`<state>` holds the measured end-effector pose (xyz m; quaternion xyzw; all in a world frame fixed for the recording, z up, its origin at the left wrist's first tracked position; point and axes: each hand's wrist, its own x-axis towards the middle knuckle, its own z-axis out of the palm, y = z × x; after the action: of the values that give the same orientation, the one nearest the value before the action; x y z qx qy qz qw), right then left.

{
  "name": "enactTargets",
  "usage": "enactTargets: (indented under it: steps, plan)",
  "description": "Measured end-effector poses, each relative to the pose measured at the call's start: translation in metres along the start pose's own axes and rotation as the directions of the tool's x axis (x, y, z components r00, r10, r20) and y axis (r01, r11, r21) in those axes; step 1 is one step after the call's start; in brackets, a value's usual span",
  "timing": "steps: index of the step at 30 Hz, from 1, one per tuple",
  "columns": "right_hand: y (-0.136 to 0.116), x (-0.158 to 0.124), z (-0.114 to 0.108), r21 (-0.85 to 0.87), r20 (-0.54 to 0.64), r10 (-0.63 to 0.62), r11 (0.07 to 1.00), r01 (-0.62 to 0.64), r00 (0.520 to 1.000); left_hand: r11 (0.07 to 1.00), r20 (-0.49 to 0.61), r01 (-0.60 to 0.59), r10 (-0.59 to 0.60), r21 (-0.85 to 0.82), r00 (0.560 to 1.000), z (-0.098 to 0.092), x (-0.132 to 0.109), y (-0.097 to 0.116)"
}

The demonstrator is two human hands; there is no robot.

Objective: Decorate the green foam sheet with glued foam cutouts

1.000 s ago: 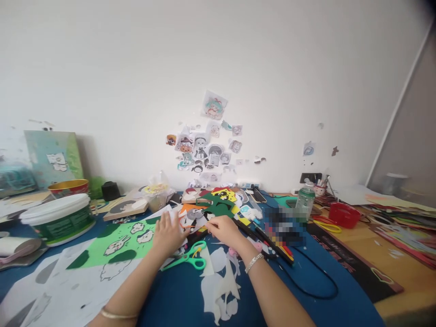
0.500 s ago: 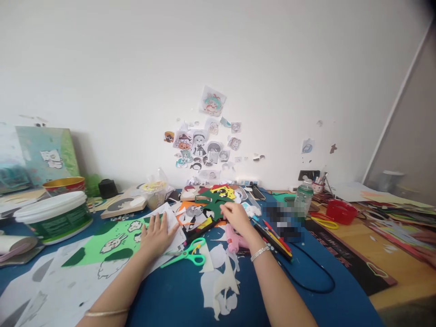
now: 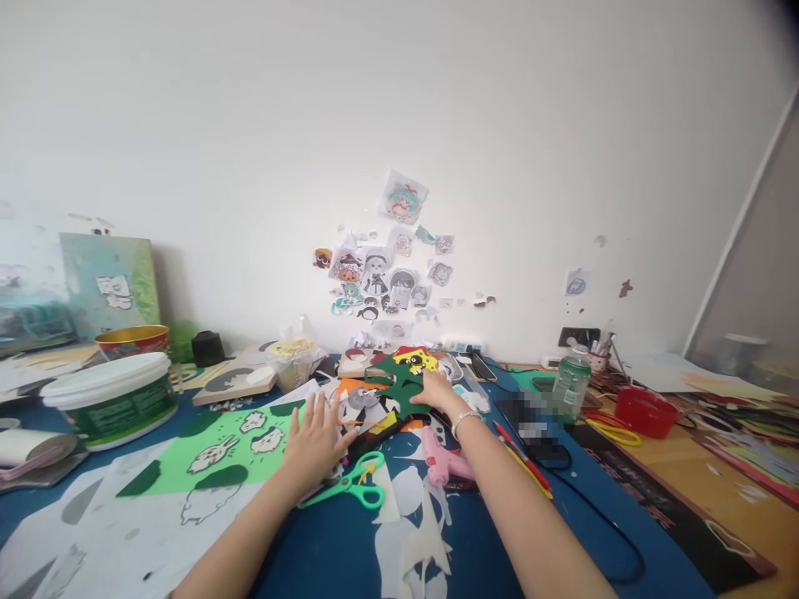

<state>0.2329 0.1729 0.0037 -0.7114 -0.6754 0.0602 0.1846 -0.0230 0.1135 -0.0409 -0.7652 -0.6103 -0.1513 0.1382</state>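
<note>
My left hand (image 3: 317, 445) lies open, fingers spread, over the right edge of a bright green sheet (image 3: 205, 426) with small cartoon animal drawings and dark green patches. My right hand (image 3: 439, 394) is closed at the right edge of a cut dark green paper scrap (image 3: 399, 381) on the scrap pile; the fingertips are partly hidden. Just below my left hand, green-handled scissors (image 3: 365, 492) rest on the blue tabletop. A pink glue gun (image 3: 444, 462) lies beneath my right forearm. White paper offcuts (image 3: 409, 532) lie between my forearms.
On the left stands a white-lidded tub (image 3: 109, 399). A plastic cup (image 3: 292, 362) sits behind my left hand. To the right are pencils (image 3: 528, 466), a black cable (image 3: 615, 524), a bottle (image 3: 571, 383) and a red tape dispenser (image 3: 646, 412). Cut-out drawings (image 3: 378, 274) cover the wall.
The view has turned slightly left. My right hand has reached a little further forward over the dark green scrap. My left hand has slid right, its fingers more widely spread.
</note>
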Motion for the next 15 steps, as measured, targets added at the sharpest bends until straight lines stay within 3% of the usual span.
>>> enactTargets:
  steps: [5, 11, 15]
  plan:
    - [-0.001, 0.016, 0.002, -0.094, 0.091, 0.049, 0.995, -0.040, 0.995, 0.980, 0.102, -0.187, 0.194, -0.073, 0.976, -0.010, -0.008, 0.016]
    - [0.005, 0.031, 0.001, -0.054, 0.211, 0.048, 0.998, -0.037, 0.976, 0.980, 0.125, -0.185, 0.193, -0.066, 0.973, -0.010, -0.011, 0.019]
    - [0.009, 0.032, -0.003, 0.086, 0.201, 0.013, 0.996, -0.031, 0.979, 0.980, 0.130, -0.184, 0.192, -0.074, 0.973, -0.011, -0.011, 0.019]
